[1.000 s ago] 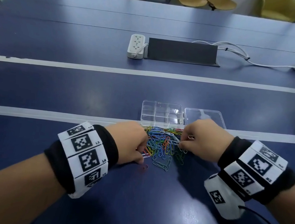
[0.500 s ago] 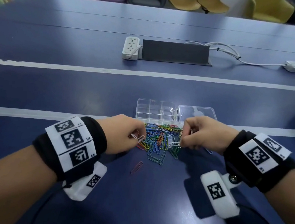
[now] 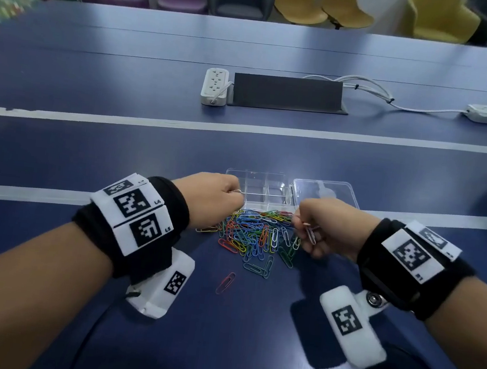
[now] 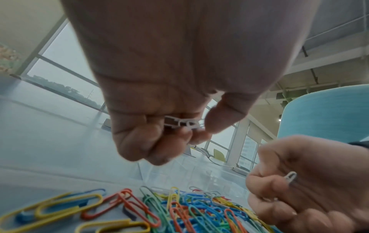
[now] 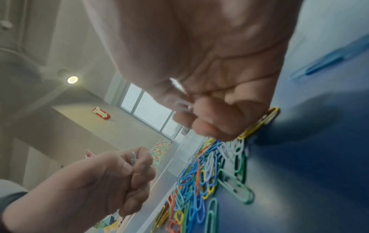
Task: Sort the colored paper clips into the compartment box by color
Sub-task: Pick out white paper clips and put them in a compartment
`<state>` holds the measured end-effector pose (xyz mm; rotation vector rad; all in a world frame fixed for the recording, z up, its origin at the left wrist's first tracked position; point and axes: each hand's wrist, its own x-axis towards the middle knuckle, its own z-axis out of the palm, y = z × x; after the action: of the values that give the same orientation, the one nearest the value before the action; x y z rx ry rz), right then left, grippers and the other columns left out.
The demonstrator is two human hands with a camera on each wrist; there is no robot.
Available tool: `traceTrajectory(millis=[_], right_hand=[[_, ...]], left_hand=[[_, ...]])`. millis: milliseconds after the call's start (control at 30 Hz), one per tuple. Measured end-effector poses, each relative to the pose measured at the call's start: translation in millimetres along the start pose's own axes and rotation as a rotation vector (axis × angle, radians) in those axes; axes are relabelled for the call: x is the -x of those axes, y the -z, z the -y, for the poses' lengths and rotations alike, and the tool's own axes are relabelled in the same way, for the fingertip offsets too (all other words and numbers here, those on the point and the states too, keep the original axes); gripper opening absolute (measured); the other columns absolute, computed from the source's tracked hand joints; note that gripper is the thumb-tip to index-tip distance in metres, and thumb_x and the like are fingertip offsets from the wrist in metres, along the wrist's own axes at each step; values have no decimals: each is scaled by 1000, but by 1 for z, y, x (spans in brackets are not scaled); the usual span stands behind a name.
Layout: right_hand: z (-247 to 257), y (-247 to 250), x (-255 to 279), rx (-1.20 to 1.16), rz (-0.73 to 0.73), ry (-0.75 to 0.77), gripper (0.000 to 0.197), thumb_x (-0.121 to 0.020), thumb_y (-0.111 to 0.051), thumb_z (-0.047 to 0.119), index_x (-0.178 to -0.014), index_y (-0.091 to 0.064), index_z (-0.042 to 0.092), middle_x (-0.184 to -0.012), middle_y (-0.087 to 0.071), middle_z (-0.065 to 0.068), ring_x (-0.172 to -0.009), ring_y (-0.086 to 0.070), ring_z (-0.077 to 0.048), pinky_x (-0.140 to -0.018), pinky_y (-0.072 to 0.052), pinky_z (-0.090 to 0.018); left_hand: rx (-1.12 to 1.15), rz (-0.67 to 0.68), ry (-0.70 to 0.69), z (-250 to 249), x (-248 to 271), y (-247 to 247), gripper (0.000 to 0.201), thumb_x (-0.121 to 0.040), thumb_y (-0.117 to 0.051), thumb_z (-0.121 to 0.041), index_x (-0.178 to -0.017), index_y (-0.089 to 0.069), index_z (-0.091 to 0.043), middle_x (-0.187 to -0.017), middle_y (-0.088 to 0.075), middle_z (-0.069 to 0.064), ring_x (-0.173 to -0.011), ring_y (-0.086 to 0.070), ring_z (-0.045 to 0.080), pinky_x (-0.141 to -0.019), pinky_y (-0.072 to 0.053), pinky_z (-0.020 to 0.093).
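Head view: white paper clips (image 3: 237, 191) are pinched between the curled fingers of the left hand (image 3: 208, 200) at the compartment box (image 3: 261, 190). More white clips (image 3: 311, 234) are pinched by the right hand (image 3: 332, 229) above the colored pile (image 3: 256, 236) on the blue table (image 3: 217, 348).

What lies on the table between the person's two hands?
In the head view, the pile of colored paper clips lies on the table between the left hand and the right hand, each pinching white clips above it.

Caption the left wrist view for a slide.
Left hand pinches white paper clips above the colored pile.
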<state>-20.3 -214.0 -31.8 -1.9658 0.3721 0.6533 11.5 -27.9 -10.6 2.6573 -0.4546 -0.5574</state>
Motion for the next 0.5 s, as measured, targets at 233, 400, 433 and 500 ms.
traceTrajectory(millis=[233,400,433,500], right_hand=[[5,-11,0,664,-136,183,37,-78,-68,45,-60,-55,16,-58,-54,1,-60,-52,-17,-54,-41,-25],[9,-19,-3,773,-184,192,31,-76,-70,38,-86,-75,9,-88,-73,-11,-86,-66,-24,-76,-56,-31],[10,-19,-4,774,-176,190,29,-77,-70,35,-87,-75,8,-90,-73,-12,-88,-66,-25,-77,-56,-31],[12,-17,-4,770,-168,195,25,-77,-70,31,-88,-75,9,-92,-74,-10,-89,-66,-24,-78,-54,-29]], left_hand=[[-41,-31,-21,4,-10,-2,25,-98,-32,-23,-94,-54,-13,-90,-57,2,-88,-52,22,-77,-37,27],[-227,-85,-95,7,-24,0,33,-96,-37,-8,-120,-58,-17,-123,-50,6,-113,-53,24,-98,-41,31],[-272,-84,-111,7,-26,0,35,-95,-39,-6,-123,-58,-18,-125,-50,6,-115,-52,24,-98,-41,31],[-363,-86,-154,6,-30,0,39,-94,-40,-4,-126,-57,-18,-125,-55,5,-117,-52,24,-96,-41,31]])
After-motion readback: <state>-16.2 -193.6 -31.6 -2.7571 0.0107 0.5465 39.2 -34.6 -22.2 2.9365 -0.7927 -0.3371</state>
